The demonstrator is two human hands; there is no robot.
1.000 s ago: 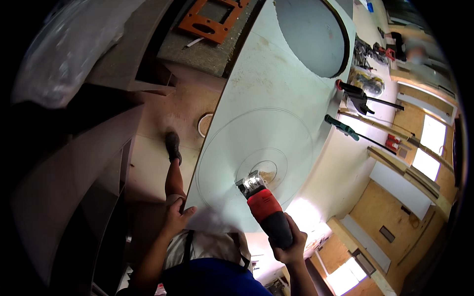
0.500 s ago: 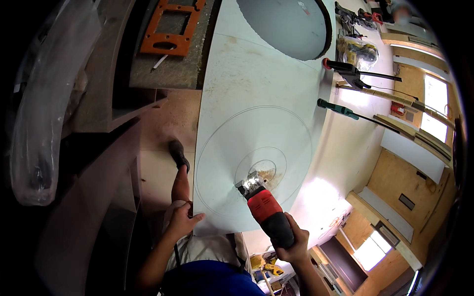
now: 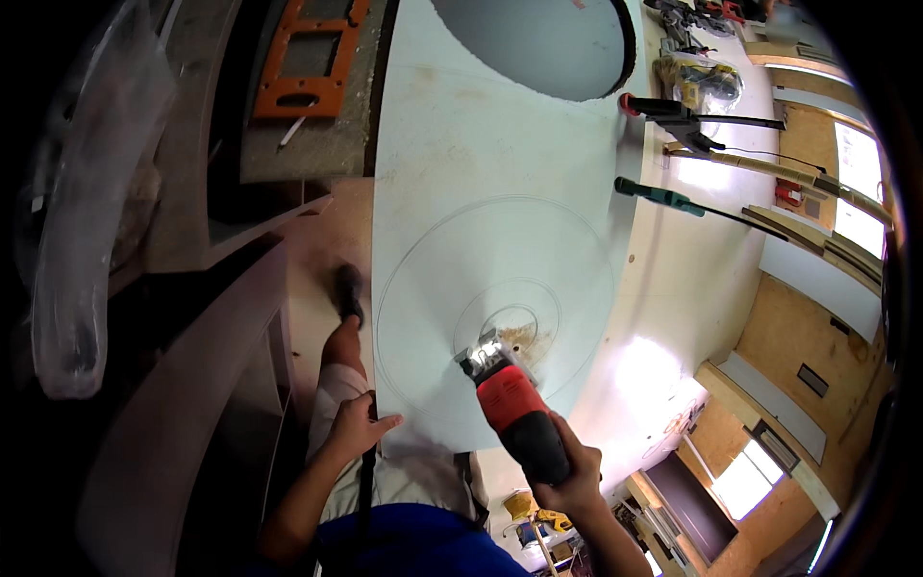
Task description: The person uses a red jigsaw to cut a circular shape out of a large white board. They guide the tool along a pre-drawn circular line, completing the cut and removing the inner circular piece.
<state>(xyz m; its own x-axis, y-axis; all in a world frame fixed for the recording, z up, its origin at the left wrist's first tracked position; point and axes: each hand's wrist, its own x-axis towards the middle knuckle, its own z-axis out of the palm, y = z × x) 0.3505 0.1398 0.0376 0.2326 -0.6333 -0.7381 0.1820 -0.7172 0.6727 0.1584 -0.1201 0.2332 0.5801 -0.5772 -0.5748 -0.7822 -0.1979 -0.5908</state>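
Note:
In my right hand (image 3: 574,478) is the black rear grip of a red and black jigsaw (image 3: 511,404). Its metal head points away from me, with a light shining, over the pale panel (image 3: 481,144). Just to the right of that head, a small drilled hole (image 3: 516,349) sits amid brownish dust. Whether the jigsaw's base touches the panel, I cannot tell. Several pencil circles surround the spot. My left hand (image 3: 354,426) is closed at the panel's near left edge, its thumb reaching over the surface. A dark strap or cord (image 3: 367,476) hangs below it; its fingers' contents are hidden.
A large round cutout (image 3: 548,48) opens at the panel's far end. A black clamp (image 3: 678,117) and a green clamp (image 3: 663,195) stick out along the right edge. An orange template (image 3: 308,72) lies on a block at far left. Brown cabinet parts (image 3: 183,385) stand left.
The panel and surroundings have shifted slightly left and up in view. The jigsaw stays near the hole, and both hands keep much the same holds.

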